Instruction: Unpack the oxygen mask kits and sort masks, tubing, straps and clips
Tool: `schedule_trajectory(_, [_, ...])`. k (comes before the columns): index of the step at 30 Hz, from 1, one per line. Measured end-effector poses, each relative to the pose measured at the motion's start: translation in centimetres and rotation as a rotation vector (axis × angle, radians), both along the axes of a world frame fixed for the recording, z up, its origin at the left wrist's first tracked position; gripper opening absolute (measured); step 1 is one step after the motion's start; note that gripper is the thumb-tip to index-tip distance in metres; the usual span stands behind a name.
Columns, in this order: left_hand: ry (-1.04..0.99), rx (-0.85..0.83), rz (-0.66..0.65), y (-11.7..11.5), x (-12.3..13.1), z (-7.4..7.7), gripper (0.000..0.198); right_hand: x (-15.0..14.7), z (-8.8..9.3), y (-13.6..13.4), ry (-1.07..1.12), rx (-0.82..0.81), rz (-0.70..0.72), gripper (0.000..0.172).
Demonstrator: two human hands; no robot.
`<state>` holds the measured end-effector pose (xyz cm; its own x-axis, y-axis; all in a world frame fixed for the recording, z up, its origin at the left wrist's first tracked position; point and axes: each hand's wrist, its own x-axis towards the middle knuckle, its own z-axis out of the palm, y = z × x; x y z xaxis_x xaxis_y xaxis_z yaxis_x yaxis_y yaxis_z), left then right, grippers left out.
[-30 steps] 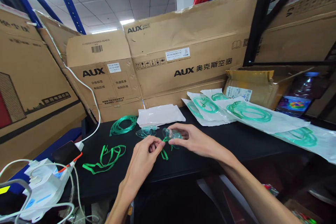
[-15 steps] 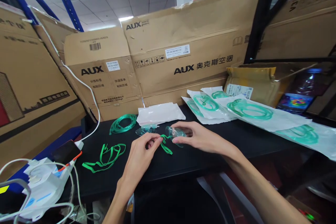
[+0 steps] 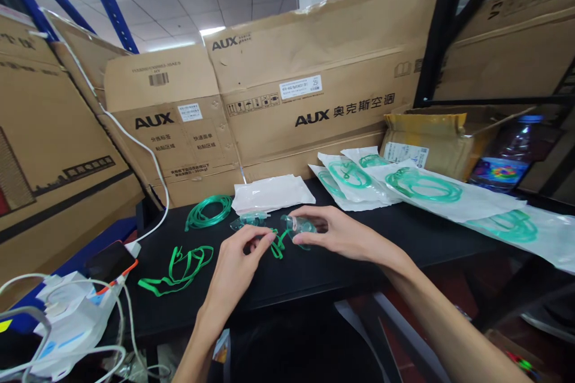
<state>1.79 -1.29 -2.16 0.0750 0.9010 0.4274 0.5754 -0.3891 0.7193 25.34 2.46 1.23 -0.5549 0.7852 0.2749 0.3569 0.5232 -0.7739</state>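
**Both hands on a clear mask and its green strap**

We see our right hand (image 3: 341,233) over the middle of the black tabletop (image 3: 404,233), its fingers and thumb pinched on a small clear mask piece (image 3: 299,225) tinted green. Our left hand (image 3: 236,266) sits just beside it, toward the near edge, with the fingertips closed on a green elastic strap (image 3: 277,244) that runs from the mask piece and loops down onto the tabletop between the two hands.

Just behind the left fingertips lies a second clear mask part (image 3: 249,221), touching the tabletop and close to the front edge of a flat white plastic pouch (image 3: 272,192). To the left of that pouch, near the rear edge, rests a coil of green tubing (image 3: 209,210). Further toward the left near corner lies a loose tangle of green straps (image 3: 177,266), well apart from the hands.

Along the right rear of the tabletop we find a fanned row of sealed pouches (image 3: 422,188), each showing coiled green tubing inside. Behind everything stand large cardboard boxes (image 3: 314,72) printed AUX. At the left edge a phone with an orange rim (image 3: 108,260) lies among white chargers and cables (image 3: 67,317). A plastic bottle (image 3: 507,161) lies at the far right beside a yellow-lined carton (image 3: 431,131).
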Motion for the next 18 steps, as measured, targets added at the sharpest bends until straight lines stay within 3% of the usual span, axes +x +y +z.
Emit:
schedule_trajectory(7, [-0.098,-0.068,-0.044,0.5,0.8,-0.9,0.025,-1.2,-0.6,-0.2,0.076,-0.038,0.068,0.045])
schedule_trajectory(13, [-0.027,-0.023,-0.037,-0.1,1.0,-0.4,0.019,-1.3,-0.6,-0.4,0.090,-0.026,0.071,0.043])
schedule_trajectory(15, [-0.010,-0.019,-0.053,-0.5,1.2,-0.2,0.021,-1.1,-0.3,-0.1,0.090,0.053,-0.025,0.038])
schedule_trajectory(18, [-0.003,-0.016,-0.057,-0.9,1.4,0.2,0.022,0.3,0.4,0.8,0.206,0.238,-0.388,0.036])
